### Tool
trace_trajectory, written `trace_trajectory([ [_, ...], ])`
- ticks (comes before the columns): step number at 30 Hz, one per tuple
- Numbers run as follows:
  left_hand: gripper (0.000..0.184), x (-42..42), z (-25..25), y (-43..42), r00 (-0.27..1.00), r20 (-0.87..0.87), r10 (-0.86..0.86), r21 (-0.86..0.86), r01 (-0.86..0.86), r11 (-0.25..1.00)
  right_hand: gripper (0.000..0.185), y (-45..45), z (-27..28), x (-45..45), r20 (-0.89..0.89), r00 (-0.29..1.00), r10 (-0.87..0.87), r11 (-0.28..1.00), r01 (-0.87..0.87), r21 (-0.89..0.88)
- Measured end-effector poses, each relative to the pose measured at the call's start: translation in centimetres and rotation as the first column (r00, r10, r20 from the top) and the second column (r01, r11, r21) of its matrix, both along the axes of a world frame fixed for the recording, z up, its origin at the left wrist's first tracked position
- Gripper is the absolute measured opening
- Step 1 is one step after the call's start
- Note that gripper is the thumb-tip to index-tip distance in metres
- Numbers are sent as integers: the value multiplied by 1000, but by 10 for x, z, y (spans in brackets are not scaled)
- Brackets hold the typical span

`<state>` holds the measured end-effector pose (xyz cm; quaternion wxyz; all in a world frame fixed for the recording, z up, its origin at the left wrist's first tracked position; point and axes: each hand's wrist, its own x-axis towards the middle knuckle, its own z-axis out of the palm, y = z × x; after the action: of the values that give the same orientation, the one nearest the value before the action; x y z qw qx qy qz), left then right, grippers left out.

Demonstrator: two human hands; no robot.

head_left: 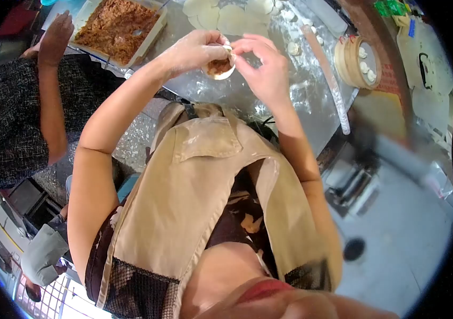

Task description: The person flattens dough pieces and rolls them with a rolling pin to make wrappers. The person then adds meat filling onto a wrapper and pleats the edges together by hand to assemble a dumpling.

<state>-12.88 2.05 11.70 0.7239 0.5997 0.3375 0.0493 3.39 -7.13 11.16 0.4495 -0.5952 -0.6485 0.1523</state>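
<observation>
Between my hands, above the floured metal table, is a round dough wrapper (pixel 227 73) with brown minced filling (pixel 217 67) in it. My left hand (pixel 197 52) grips the wrapper from the left, thumb over its upper edge. At the other side, the thumb and forefinger of my right hand (pixel 262 63) pinch the wrapper's edge, while the other fingers stick out. A plastic tub (pixel 158 31) of the same brown filling (pixel 117 29) stands left of my hands. Flat dough rounds (pixel 232 20) lie beyond them.
Small shaped dumplings (pixel 294 49) and a floured rolling pin (pixel 328 77) lie on the table (pixel 309 114) to the right. A bamboo steamer (pixel 347 63) with several buns stands past it. A co-worker's arm (pixel 52 101) is close on the left; another person (pixel 43 255) is farther back.
</observation>
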Motion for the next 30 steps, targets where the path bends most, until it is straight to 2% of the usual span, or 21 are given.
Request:
trace_trajectory([
  [2, 25, 3, 2, 2, 997, -70, -46, 113, 54, 992, 9, -5, 5, 0, 11, 1000, -27, 998, 28, -47],
  [4, 26, 3, -5, 1, 1000, -23, -10, 143, 13, 990, 9, -3, 8, 1, 24, 999, -49, 995, 51, -85],
  [6, 27, 3, -3, 2, 1000, 21, 21, 162, -24, 986, 9, -2, 9, 2, -103, 995, -3, 1000, 1, -16],
  [7, 31, 4, 7, 4, 999, -28, -28, 212, 34, 977, 9, -4, 9, 2, -105, 994, -8, 1000, 6, -21],
  [9, 34, 3, 13, 2, 994, -75, -75, 263, 92, 961, 9, -7, 12, 4, -141, 986, -94, 987, 74, -141],
  [10, 38, 0, 12, -3, 993, 62, 104, 25, -106, 994, 9, -8, 13, 4, -140, 985, -96, 988, 77, -136],
  [11, 42, -2, 10, -7, 942, 149, 300, -233, -262, 937, 9, -11, 11, 1, -416, 894, -168, 979, 103, -174],
  [12, 47, -2, 5, -18, 873, 301, 384, -514, -191, 836, 10, -12, 8, -1, -653, 720, -234, 969, 117, -218],
  [13, 47, 2, -7, -27, 791, 333, 513, -726, -132, 675, 10, -12, 4, -2, -655, 716, -241, 968, 126, -218],
  [15, 43, 11, -18, -41, 732, 367, 574, -666, -224, 711, 13, -15, -3, -3, -747, 623, -232, 972, 132, -192],
  [16, 43, 14, -18, -44, 732, 362, 578, -674, -223, 705, 13, -16, -6, -2, -744, 623, -240, 970, 132, -202],
  [18, 32, 17, -12, -44, 795, 277, 540, -399, -416, 817, 18, -15, -8, 1, -622, 739, -260, 955, 99, -281],
  [19, 32, 17, -13, -42, 794, 276, 541, -398, -418, 817, 18, -15, -6, 4, -623, 738, -258, 955, 97, -280],
  [21, 23, 14, -15, -35, 856, 214, 472, -300, -402, 865, 19, -16, 1, 7, -238, 954, -183, 944, 103, -314],
  [22, 23, 13, -14, -34, 855, 210, 474, -298, -406, 864, 19, -17, 1, 6, -243, 953, -180, 944, 99, -314],
  [24, 21, 12, -11, -30, 882, 191, 431, -275, -373, 886, 19, -21, 1, 3, -113, 987, -114, 988, 101, -114],
  [28, 22, 13, -3, -23, 915, 174, 365, -221, -325, 919, 14, -14, 4, 0, -112, 979, -172, 982, 161, -101],
  [30, 22, 13, -4, -19, 929, 165, 332, -197, -299, 934, 17, -15, -5, 4, 16, 997, -69, 997, 68, 28],
])
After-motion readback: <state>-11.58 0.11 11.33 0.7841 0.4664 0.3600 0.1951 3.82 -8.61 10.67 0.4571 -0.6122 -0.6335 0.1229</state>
